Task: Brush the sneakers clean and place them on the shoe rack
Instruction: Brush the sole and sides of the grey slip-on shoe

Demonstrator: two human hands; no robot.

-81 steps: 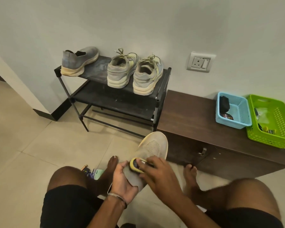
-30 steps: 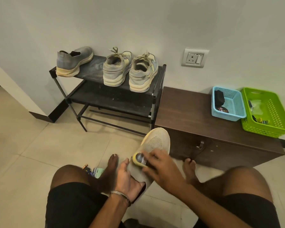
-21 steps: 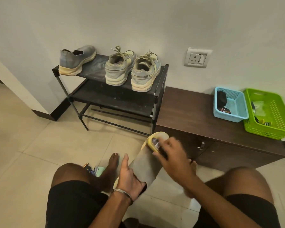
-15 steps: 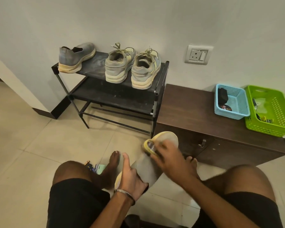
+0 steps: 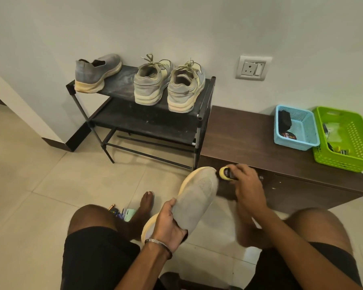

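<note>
My left hand (image 5: 168, 222) grips the heel end of a grey knit sneaker (image 5: 197, 195) with a pale yellow sole, toe pointing away from me. My right hand (image 5: 246, 183) holds a small yellow and black brush (image 5: 225, 173) just off the right side of the toe. On the top shelf of the black shoe rack (image 5: 205, 97) stand the matching grey sneaker (image 5: 96, 74) at the left and a pair of laced grey sneakers (image 5: 170, 84) at the right.
A low dark wooden cabinet (image 5: 249, 143) stands right of the rack, bearing a blue basket (image 5: 306, 139) and a green basket (image 5: 360, 160). A wall socket (image 5: 253, 68) is above. Small items (image 5: 122, 212) lie on the tiled floor by my left foot. My knees frame the shoe.
The brush has swept from mid-shoe up over the toe and now sits off the toe's right side. My left hand keeps its hold on the heel; the shoe has tilted slightly.
</note>
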